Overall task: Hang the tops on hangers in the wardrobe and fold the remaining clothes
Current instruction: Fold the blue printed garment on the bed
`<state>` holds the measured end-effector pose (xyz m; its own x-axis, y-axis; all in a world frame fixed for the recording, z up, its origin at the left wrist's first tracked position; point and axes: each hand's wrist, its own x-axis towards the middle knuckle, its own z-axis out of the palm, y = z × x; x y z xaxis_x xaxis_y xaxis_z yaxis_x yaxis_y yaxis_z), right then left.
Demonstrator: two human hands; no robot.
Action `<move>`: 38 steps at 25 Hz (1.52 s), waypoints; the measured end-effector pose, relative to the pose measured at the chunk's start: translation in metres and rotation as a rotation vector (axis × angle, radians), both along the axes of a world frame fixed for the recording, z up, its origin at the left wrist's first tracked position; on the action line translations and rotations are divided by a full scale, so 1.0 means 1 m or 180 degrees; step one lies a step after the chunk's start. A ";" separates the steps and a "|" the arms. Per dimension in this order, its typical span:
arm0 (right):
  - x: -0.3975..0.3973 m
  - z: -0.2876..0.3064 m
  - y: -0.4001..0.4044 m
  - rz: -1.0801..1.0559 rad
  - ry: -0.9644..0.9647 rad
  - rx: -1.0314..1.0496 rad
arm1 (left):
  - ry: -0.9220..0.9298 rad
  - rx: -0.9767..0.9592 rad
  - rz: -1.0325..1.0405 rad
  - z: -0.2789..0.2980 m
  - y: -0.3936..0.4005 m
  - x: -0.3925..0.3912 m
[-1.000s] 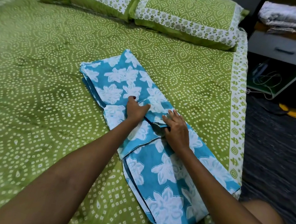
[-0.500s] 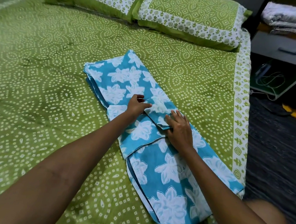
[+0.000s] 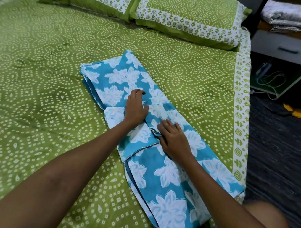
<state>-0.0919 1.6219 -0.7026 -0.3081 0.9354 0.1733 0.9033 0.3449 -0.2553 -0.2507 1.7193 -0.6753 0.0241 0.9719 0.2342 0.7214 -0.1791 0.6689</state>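
A blue garment with white flowers (image 3: 167,177) lies in a long folded strip across the green bed (image 3: 31,96), running from the middle toward the near right edge. My left hand (image 3: 136,106) rests flat on its middle, fingers bent slightly at the tips. Beside it, my right hand (image 3: 174,138) presses flat on the cloth next to a small folded flap. Neither hand grips the fabric.
Two green pillows (image 3: 189,8) lie at the head of the bed. A bedside table (image 3: 292,49) at the right carries a folded pale cloth (image 3: 291,15), with cables on its lower shelf. Dark floor runs along the bed's right side.
My left hand has slid up the garment, away from me. My right hand has stayed by the flap. The camera has shifted slightly.
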 end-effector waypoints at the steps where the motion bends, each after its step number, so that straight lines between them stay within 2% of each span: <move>1: 0.000 0.000 0.000 0.0007 0.0004 0.0095 | 0.0131 0.0315 -0.0122 0.002 -0.002 0.004; 2: 0.000 -0.002 -0.001 0.0071 -0.0039 0.0051 | 0.0226 0.0442 -0.0429 0.004 -0.005 0.009; 4: 0.000 -0.006 -0.001 0.0258 -0.0066 -0.0348 | 0.0619 0.0086 -0.1540 -0.003 -0.017 0.020; 6: 0.002 -0.011 -0.003 0.0305 -0.0095 -0.0591 | 0.1687 -0.0294 -0.2465 -0.025 -0.026 0.019; 7: 0.003 -0.013 -0.005 0.0282 -0.0225 -0.0623 | 0.2147 -0.0235 -0.2527 -0.034 -0.024 0.013; 9: 0.006 -0.014 -0.010 0.0143 -0.0432 -0.0734 | 0.2428 -0.0238 -0.1936 -0.041 -0.011 0.004; 11: 0.008 -0.012 -0.016 -0.0044 -0.0478 -0.0759 | 0.2437 -0.0438 -0.1204 -0.038 -0.007 0.006; 14: 0.004 -0.013 -0.027 -0.0469 -0.0438 -0.0749 | 0.2162 -0.0648 -0.0728 -0.045 -0.033 0.021; 19: 0.015 -0.015 -0.049 -0.0884 -0.0422 -0.0767 | 0.2036 -0.0565 -0.1118 -0.043 -0.085 0.015; 22: 0.036 -0.011 -0.068 -0.1142 -0.0374 -0.0745 | 0.2160 -0.0538 -0.1097 -0.043 -0.125 0.023; 26: 0.061 -0.006 -0.087 -0.1561 -0.0380 -0.0926 | 0.2027 -0.0421 -0.1298 -0.045 -0.180 0.031; 29: 0.095 0.004 -0.095 -0.0973 -0.0150 -0.1300 | 0.1816 -0.0289 -0.1778 -0.043 -0.219 0.018; 30: 0.113 0.011 -0.096 -0.0729 0.0315 -0.1504 | 0.1688 -0.0265 -0.2001 -0.042 -0.232 0.011; 32: 0.149 0.027 -0.101 -0.0695 0.1403 -0.1978 | 0.1456 -0.0308 -0.2494 -0.041 -0.251 -0.005; 33: 0.163 0.035 -0.107 -0.0708 0.1667 -0.2150 | 0.1380 -0.0351 -0.2656 -0.038 -0.257 -0.011; 35: 0.184 0.039 -0.117 -0.0544 0.1506 -0.2306 | 0.1249 -0.0401 -0.2724 -0.032 -0.260 -0.018; 37: 0.192 0.034 -0.124 -0.0347 0.1110 -0.2171 | 0.1350 -0.0341 -0.2550 -0.030 -0.263 -0.016; 38: 0.193 0.031 -0.124 -0.0280 0.1136 -0.2091 | 0.1448 -0.0286 -0.2452 -0.030 -0.265 -0.012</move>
<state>0.1010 1.4981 -0.6717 -0.2571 0.8994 -0.3536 0.7443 -0.0491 -0.6661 -0.2632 1.4539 -0.7057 0.7487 0.6621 -0.0334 0.6216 -0.6836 0.3826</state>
